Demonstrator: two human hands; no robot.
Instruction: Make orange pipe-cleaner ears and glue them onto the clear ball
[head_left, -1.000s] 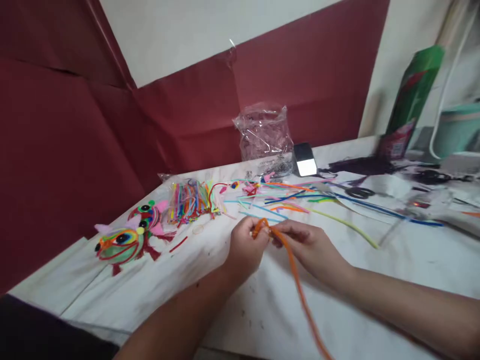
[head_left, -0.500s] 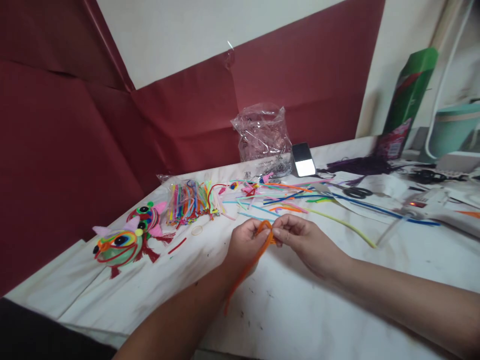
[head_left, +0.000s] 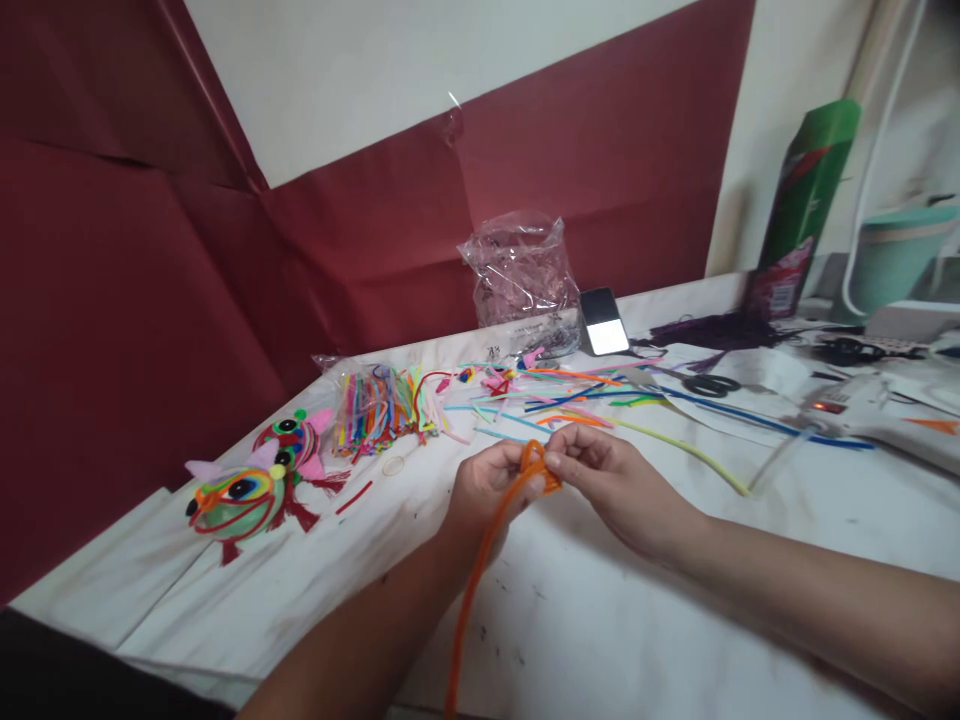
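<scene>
Orange pipe cleaner (head_left: 470, 590), looped, in the narrow grip of left hand (head_left: 480, 497) and right hand (head_left: 630, 492)

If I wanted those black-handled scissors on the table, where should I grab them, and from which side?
Probably by the black handles, from the near right. The scissors lie with handles to the right and blades pointing left, so that side should keep you clear of the blades. The right hand is the nearer one, but it is pinching the orange pipe cleaner.
</scene>
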